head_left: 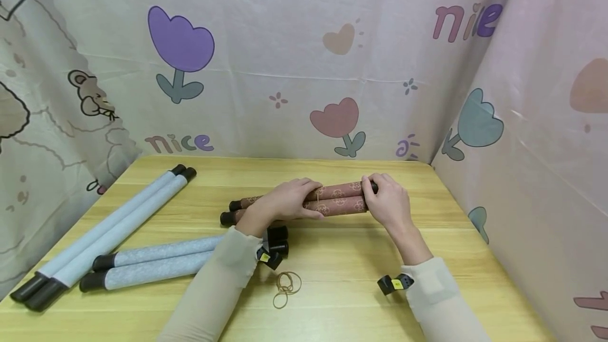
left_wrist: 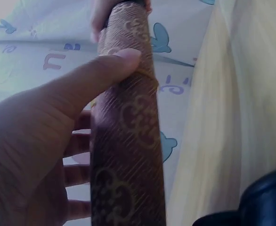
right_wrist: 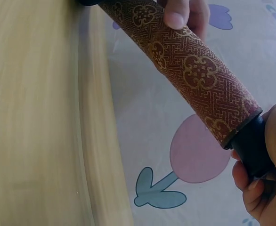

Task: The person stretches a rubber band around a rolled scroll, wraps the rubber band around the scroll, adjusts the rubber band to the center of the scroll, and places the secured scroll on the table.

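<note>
A pair of brown scrolls (head_left: 339,206) with gold patterns and black end knobs lies side by side in both hands at the middle of the table. My left hand (head_left: 291,199) grips them near their middle, thumb on the near side and fingers on the far side. Around the rolls by the left thumb runs a thin rubber band (left_wrist: 147,76). My right hand (head_left: 390,202) holds their right end; in the right wrist view its fingers (right_wrist: 241,176) curl round a black knob (right_wrist: 255,147). Part of the rolls is hidden under the left hand.
Several loose rubber bands (head_left: 287,285) lie on the wooden table (head_left: 342,300), nearer the front. Two light-blue scrolls (head_left: 161,260) lie left of them, partly behind the left forearm. Another light-blue pair (head_left: 116,223) slants along the left edge. Printed curtains (head_left: 266,36) stand behind and beside the table.
</note>
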Demonstrator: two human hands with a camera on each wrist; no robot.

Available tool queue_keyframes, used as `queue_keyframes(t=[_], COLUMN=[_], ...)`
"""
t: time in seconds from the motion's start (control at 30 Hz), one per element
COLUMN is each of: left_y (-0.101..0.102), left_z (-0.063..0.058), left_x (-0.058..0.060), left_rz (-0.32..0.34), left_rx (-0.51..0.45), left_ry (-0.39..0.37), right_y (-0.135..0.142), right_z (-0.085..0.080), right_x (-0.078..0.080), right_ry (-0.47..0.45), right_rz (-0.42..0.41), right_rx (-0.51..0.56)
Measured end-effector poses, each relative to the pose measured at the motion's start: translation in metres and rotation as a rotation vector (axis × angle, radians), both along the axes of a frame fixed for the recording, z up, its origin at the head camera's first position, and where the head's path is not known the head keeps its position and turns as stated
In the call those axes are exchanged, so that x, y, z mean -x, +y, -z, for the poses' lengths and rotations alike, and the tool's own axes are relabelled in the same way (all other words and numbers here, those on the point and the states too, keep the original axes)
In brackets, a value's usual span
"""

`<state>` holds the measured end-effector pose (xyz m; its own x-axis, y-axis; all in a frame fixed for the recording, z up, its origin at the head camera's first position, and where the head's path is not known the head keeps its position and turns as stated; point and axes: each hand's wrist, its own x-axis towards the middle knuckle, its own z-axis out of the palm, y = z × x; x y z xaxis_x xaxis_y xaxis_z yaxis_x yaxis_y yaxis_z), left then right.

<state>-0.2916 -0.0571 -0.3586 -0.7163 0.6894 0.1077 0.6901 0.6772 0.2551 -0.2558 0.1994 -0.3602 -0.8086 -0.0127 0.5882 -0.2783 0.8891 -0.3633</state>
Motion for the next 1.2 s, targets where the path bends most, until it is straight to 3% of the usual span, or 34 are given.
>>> queue_keyframes(t=[0.17,0.47,0.73,1.2], left_y=[-0.005,0.013,0.003,0.003], left_z=[0.0,0.006,0.0,0.003], left_x=[0.0,-0.006,-0.004,-0.003], left_rz=[-0.006,-0.04,-0.072,-0.059], left_rx=[0.013,0.039,0.041,0.011], left_ry=[-0.006,0.065,-0.017,-0.016], right_y=[-0.002,-0.004,0.001,0.0], right_z=[0.002,0.002,-0.002,-0.001], right_x=[0.0,-0.001,0.001,-0.001], right_ry=[-0.005,0.009,-0.017,-0.023], right_rz=[0.002,0.007,0.016,0.015], right_rx=[-0.001,0.0,0.004,0.002])
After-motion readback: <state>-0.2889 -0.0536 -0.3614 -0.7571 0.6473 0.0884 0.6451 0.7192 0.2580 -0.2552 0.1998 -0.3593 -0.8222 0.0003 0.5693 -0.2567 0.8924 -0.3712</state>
